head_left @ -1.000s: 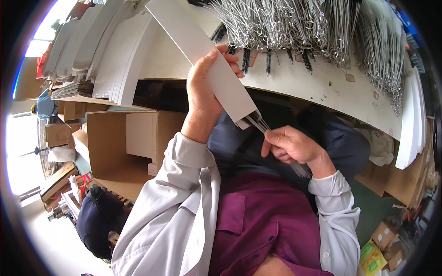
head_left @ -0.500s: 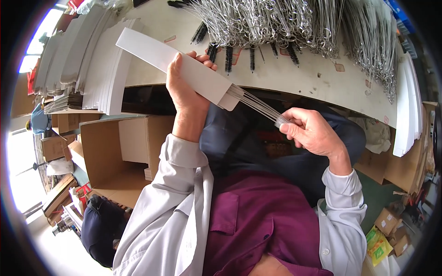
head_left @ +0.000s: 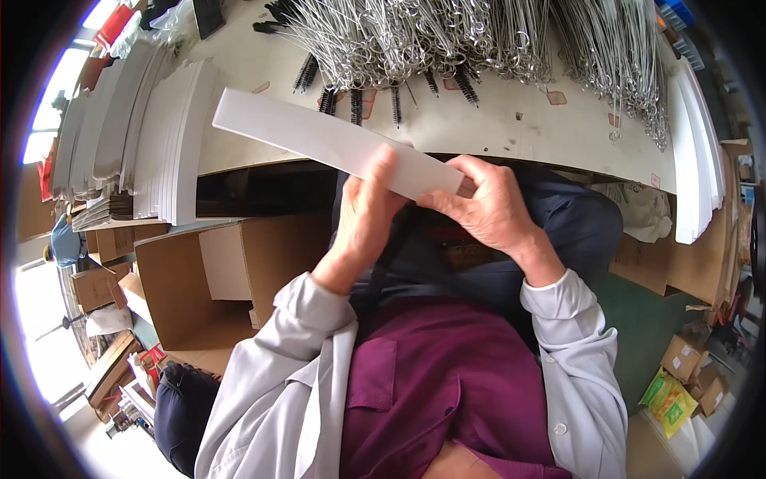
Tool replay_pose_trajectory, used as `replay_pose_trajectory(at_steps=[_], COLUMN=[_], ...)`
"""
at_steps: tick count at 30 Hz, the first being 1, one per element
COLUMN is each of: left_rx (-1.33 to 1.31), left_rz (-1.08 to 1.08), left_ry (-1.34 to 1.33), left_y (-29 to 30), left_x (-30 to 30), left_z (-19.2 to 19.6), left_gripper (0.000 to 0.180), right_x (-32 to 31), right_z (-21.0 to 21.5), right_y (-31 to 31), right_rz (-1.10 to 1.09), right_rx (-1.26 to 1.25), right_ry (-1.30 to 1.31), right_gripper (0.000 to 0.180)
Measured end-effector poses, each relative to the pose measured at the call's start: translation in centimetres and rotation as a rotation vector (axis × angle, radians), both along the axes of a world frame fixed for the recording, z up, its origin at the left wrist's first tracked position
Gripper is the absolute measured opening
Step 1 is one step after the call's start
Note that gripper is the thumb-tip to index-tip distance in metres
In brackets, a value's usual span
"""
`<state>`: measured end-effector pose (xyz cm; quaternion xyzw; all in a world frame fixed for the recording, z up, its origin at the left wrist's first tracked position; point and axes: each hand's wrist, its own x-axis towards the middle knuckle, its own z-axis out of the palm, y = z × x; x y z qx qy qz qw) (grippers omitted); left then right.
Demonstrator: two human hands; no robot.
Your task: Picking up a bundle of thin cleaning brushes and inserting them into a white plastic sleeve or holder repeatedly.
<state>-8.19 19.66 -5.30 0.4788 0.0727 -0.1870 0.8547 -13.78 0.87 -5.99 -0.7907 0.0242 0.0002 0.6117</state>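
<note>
A long, slim white cardboard box [head_left: 303, 132] is held at a slant above my lap, in front of the table edge. My left hand [head_left: 365, 209] wraps round it from below, with the thumb on its near face. At the box's right end, the fingers of my right hand [head_left: 493, 209] are bent in a pinch, covering the opening and its flap. The box hides whatever lies inside it. Beyond it, a heap of wire-handled brushes [head_left: 431, 40] covers the back of the table, several black bristle heads [head_left: 356, 105] pointing toward me.
Stacks of flat white boxes [head_left: 163, 144] stand at the table's left, with more white boxes [head_left: 696, 152] at the right edge. A large open brown carton [head_left: 267, 271] sits below on the left. The pale tabletop [head_left: 542, 132] ends just beyond my hands.
My right hand has moved left to the box's end, and the bundle of metal wires sticking out has gone inside. My left hand has shifted along the box toward that end.
</note>
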Motion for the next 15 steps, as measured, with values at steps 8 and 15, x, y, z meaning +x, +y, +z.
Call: replay_pose_trajectory(at_steps=[8,15], left_rx=[1.179,1.281], left_rz=[-0.502,-0.922], left_ry=[-1.408,-1.205], left_y=[2.4,2.2], left_x=[-1.5,-0.2], left_z=[7.7,3.5], left_gripper=[0.058,0.054], right_x=[-0.6,-0.6], right_z=[3.5,3.2], right_y=[-2.3,-1.1], right_rz=[0.165,0.164], right_rx=[-0.093,-0.156], right_ry=[0.218,0.094], right_gripper=[0.047,0.044])
